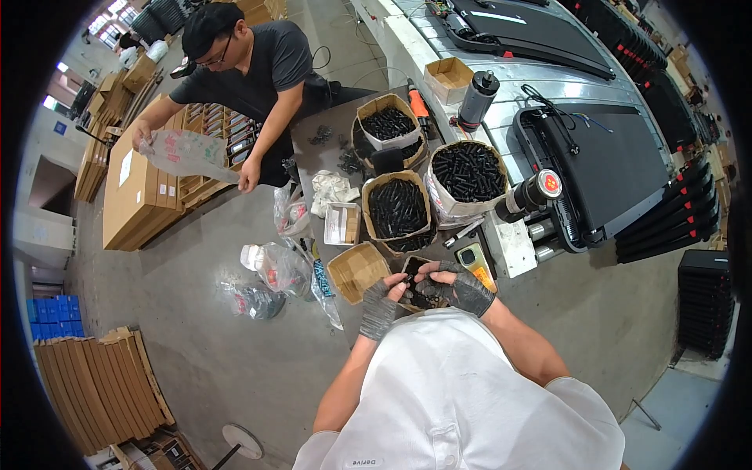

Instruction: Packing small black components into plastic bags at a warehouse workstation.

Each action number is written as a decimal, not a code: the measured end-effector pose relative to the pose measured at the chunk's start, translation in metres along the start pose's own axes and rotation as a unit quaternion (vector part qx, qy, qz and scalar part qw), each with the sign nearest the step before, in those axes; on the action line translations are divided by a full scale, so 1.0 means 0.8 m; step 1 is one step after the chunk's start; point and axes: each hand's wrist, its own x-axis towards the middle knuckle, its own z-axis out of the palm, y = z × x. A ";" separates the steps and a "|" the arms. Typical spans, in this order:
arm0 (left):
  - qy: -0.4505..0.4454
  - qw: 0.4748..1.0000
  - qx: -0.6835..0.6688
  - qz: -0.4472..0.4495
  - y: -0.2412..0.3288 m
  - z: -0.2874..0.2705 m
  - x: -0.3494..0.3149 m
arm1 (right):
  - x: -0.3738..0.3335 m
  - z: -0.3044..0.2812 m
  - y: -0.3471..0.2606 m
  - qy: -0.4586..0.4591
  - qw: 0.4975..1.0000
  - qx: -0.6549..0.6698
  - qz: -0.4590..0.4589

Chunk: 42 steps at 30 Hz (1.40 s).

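Note:
My left hand (381,304) and my right hand (460,287), both in grey fingerless gloves, meet above a small open carton (423,300) with small dark parts in it. The fingers of each hand are pinched together; whatever lies between them is too small to make out. An open cardboard box (358,272) with a bare brown bottom stands beside my left hand. Beyond my hands, a carton (398,206) is filled with black ribbed plastic pieces. Next to my right hand lies a phone (472,259) in a yellow-orange case.
More boxes of black pieces (468,172) stand farther back, near an orange-handled power tool (419,106). Black treadmill-like units (591,168) rest on the metal bench at right. Across the table, a co-worker (262,78) holds a plastic bag (188,155). Plastic bags (286,268) lie at left.

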 end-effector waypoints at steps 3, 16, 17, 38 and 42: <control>0.001 1.000 -0.015 -0.002 0.001 0.001 -0.001 | 0.002 -0.006 0.005 0.025 0.998 -0.052 -0.015; -0.012 1.000 0.007 0.004 0.003 0.000 0.000 | 0.003 0.004 0.004 0.046 0.993 -0.110 -0.010; -0.015 0.999 0.028 0.011 0.003 0.001 0.000 | 0.005 0.001 0.006 0.046 0.993 -0.111 -0.010; -0.017 0.998 0.063 0.008 -0.018 0.014 0.009 | 0.022 0.001 0.026 0.099 0.917 -0.359 -0.142; -0.014 1.000 0.024 0.006 -0.024 0.018 0.008 | 0.022 -0.003 0.029 0.092 0.920 -0.366 -0.104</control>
